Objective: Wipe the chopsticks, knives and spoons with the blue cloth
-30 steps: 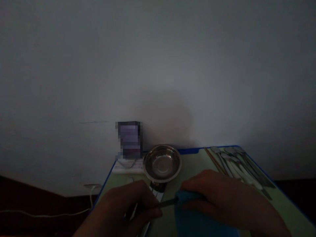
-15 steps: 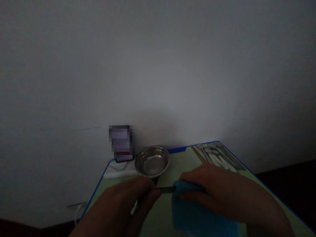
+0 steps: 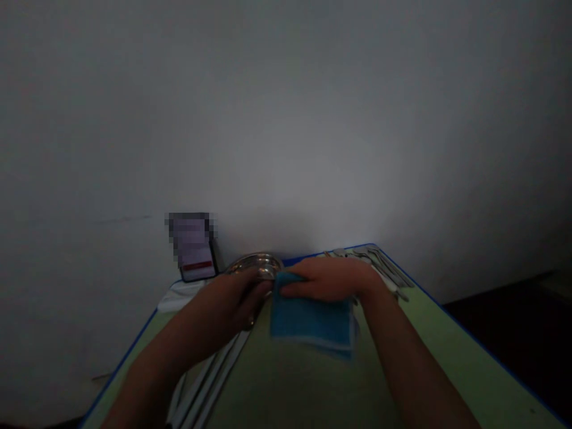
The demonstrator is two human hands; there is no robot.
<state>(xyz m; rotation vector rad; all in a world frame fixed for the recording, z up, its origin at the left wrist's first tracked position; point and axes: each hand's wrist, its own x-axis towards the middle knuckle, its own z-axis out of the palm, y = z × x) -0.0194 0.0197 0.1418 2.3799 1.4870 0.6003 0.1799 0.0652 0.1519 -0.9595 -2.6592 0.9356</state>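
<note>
In the head view my left hand (image 3: 235, 298) is closed in a pinch in front of the steel bowl (image 3: 264, 261). Its fingers hold a thin metal utensil, now mostly hidden by both hands. Close beside it on the right, my right hand (image 3: 328, 277) grips a folded blue cloth (image 3: 310, 322), which hangs down over the table. The fingertips of both hands nearly meet at the cloth's left edge. Several long, pale metal utensils (image 3: 217, 375) lie below my left forearm.
A phone (image 3: 196, 256) leans upright against the wall at the back left, by a white flat object (image 3: 174, 298). Several spoons and other cutlery (image 3: 388, 268) lie at the back right of the green table (image 3: 304, 393), which has a blue edge.
Both hands and the cloth appear farther up and left in the view. The metal strip that showed between the hands is now covered. The camera has shifted, exposing the long utensils at left.
</note>
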